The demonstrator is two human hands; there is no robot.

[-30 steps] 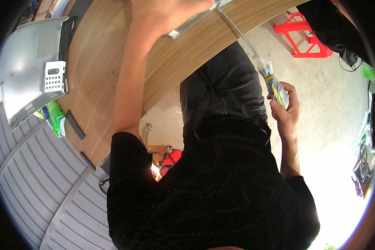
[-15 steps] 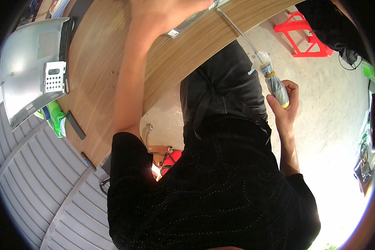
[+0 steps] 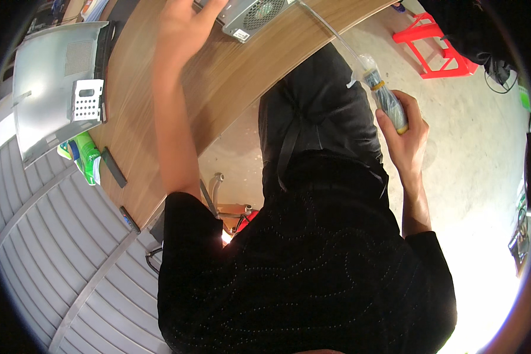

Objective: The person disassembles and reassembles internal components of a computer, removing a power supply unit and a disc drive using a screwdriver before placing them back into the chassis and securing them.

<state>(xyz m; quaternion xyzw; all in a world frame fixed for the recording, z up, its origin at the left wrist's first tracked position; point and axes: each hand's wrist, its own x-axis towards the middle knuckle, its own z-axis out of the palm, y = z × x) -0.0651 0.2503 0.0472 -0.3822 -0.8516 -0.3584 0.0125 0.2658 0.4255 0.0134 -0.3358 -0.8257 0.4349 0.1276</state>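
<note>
My right hand point(image 3: 410, 133) is closed round the handle end of a long screwdriver point(image 3: 383, 97). Clear plastic wraps the handle, and a yellow band circles it. Its thin shaft runs up and left over the table edge to the near corner of a grey metal computer power supply point(image 3: 235, 28) with a round fan grille. The tip meets the top border, so contact with a screw cannot be made out. My left hand point(image 3: 180, 29) is beside the power supply's left end, its thumb stretched away from the palm. The other fingertips are cut off by the top of the picture.
The wooden table point(image 3: 141, 88) bears a silver metal case point(image 3: 47, 88) at the left, a green packet point(image 3: 87, 156) and a dark strip point(image 3: 113, 168). A red plastic stool point(image 3: 425, 41) stands on the floor at the far right, near a black bag or cloth point(image 3: 454, 23).
My left hand has moved left off the power supply, uncovering its fan grille. The screwdriver and my right hand have shifted slightly up, with the fingers still round the handle.
</note>
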